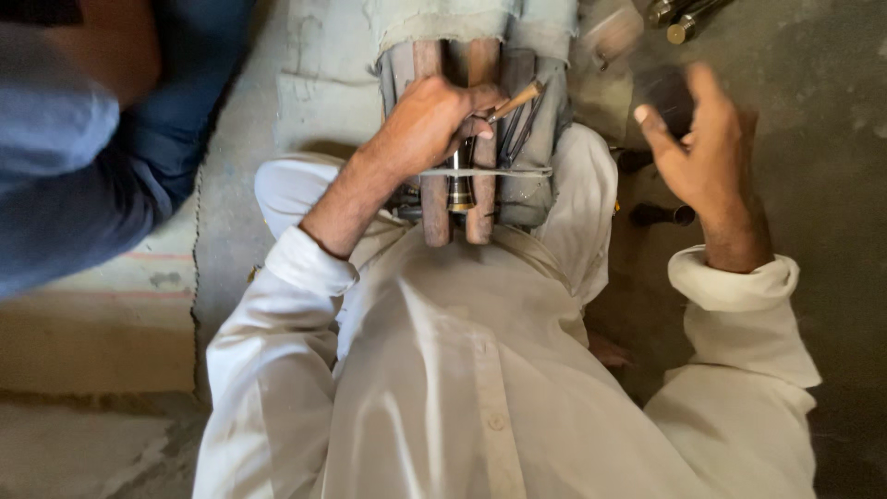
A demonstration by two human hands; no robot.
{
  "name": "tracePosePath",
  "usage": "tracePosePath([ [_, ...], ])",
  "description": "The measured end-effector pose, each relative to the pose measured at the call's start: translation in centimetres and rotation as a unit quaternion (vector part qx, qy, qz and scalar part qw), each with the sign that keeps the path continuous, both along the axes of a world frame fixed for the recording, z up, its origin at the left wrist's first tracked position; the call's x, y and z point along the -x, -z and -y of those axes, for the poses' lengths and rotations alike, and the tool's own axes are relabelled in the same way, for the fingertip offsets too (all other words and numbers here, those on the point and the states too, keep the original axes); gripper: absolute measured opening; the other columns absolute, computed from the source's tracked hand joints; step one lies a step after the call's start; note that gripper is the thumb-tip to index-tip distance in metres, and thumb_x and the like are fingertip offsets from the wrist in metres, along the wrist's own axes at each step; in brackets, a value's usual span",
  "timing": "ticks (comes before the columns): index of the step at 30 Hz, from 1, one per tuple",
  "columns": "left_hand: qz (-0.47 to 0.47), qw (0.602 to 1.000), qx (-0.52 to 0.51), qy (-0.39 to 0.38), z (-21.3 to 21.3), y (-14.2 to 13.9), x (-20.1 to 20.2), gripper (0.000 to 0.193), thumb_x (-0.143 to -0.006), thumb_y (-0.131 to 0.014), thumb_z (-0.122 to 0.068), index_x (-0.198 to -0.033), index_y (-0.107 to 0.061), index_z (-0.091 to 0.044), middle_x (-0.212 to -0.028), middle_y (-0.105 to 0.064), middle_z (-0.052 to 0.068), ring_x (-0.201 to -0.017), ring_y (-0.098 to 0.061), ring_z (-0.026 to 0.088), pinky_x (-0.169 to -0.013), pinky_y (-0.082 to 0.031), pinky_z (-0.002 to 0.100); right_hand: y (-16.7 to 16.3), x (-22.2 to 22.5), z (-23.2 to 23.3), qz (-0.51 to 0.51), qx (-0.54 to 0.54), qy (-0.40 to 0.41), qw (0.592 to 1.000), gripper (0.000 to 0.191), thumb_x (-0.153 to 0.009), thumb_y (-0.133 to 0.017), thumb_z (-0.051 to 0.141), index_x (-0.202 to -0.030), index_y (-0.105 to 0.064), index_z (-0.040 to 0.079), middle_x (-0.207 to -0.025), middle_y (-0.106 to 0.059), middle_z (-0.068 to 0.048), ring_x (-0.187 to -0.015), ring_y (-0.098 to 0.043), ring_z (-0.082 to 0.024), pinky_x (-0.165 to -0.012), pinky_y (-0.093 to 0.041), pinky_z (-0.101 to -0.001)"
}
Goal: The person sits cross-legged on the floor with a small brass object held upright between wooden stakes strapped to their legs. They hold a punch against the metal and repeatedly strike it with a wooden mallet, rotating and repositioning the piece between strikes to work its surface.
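White cloth fills the near part of the head view: the person's loose white shirt (480,388), seen from above as they sit on a grey concrete floor (813,166).

Just beyond the lap stands a clamp of upright wooden bars (434,217) wrapped in grey cloth (540,139), with a thin metal band (504,172) across it. A small brass-coloured metal piece (460,189) sits gripped between the bars.

The left hand (430,125) rests on top of the clamp, fingers curled shut around a thin tool with a wooden handle (516,98) that points toward the far right.

The right hand (698,139) is raised to the right of the clamp, well apart from it, fingers spread wide and holding nothing; it is blurred.

Dark metal parts (661,214) lie on the floor near that hand, and more lie at the far right (684,23). Another person in blue clothing (83,139) is at the far left.

The work looks like shaping or scraping the clamped piece. A next move would likely call for the open hand to come back and steady the tool or clamp.
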State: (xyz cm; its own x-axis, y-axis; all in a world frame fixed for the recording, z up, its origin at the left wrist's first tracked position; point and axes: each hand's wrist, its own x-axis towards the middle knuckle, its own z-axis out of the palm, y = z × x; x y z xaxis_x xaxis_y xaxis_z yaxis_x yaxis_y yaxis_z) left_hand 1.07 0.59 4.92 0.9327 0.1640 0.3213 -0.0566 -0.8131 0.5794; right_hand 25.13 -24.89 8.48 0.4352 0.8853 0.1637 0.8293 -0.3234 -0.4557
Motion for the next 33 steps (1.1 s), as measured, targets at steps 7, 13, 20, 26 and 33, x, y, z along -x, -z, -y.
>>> tracePosePath([
  [7, -0.03, 1.0, 0.008, 0.004, 0.0, -0.3, 0.0, 0.029, -0.093, -0.077, -0.021, -0.118, -0.069, -0.008, -0.08, -0.07, 0.019, -0.077, -0.068, 0.044, -0.066, -0.051, 0.055, 0.3, 1.5, -0.1, -0.112, -0.043, 0.073, 0.99, 0.031, -0.094, -0.079, 0.012, -0.114, -0.057, 0.002, -0.091, -0.067, -0.011, -0.072, -0.065, -0.027, -0.064, -0.05, -0.0416],
  [13, 0.022, 0.99, 0.132, -0.041, 0.2, 0.5, 1.9, 0.029, -0.096, -0.077, -0.009, -0.123, -0.066, -0.009, -0.099, -0.077, 0.017, -0.077, -0.075, 0.03, -0.064, -0.056, 0.04, 0.9, 1.1, 0.2, 0.107, 0.093, -0.042, 0.989, 0.038, -0.088, -0.082, 0.01, -0.121, -0.064, 0.008, -0.089, -0.071, -0.012, -0.076, -0.07, -0.034, -0.075, -0.049, -0.0461],
  [20, 0.119, 0.96, 0.221, -0.127, 1.5, 3.5, 3.0, 0.036, -0.097, -0.08, -0.004, -0.128, -0.062, -0.001, -0.102, -0.079, 0.015, -0.104, -0.08, 0.021, -0.081, -0.065, 0.031, 0.2, -0.5, -1.8, 0.07, 0.04, -0.074, 0.994, 0.032, -0.097, -0.079, 0.009, -0.125, -0.063, 0.007, -0.089, -0.069, -0.011, -0.072, -0.066, -0.027, -0.078, -0.049, -0.0438],
  [26, 0.137, 0.967, 0.161, -0.142, 1.8, 5.0, 2.1, 0.034, -0.097, -0.078, -0.004, -0.128, -0.063, -0.003, -0.104, -0.078, 0.016, -0.108, -0.079, 0.022, -0.086, -0.065, 0.033, -5.2, 0.7, -5.8, 0.228, -0.102, -0.182, 0.951, 0.054, -0.086, -0.077, 0.002, -0.137, -0.058, 0.001, -0.098, -0.07, -0.012, -0.086, -0.067, -0.028, -0.086, -0.044, -0.0469],
  [33, 0.13, 0.949, 0.2, -0.204, 3.1, 5.0, 1.4, 0.031, -0.097, -0.079, -0.011, -0.122, -0.065, -0.002, -0.102, -0.08, 0.015, -0.078, -0.08, 0.017, -0.062, -0.059, 0.03, -9.9, 1.0, -8.3, 0.427, 0.054, -0.221, 0.875, 0.037, -0.08, -0.072, 0.001, -0.116, -0.067, 0.007, -0.084, -0.067, -0.01, -0.074, -0.065, -0.024, -0.077, -0.048, -0.0384],
])
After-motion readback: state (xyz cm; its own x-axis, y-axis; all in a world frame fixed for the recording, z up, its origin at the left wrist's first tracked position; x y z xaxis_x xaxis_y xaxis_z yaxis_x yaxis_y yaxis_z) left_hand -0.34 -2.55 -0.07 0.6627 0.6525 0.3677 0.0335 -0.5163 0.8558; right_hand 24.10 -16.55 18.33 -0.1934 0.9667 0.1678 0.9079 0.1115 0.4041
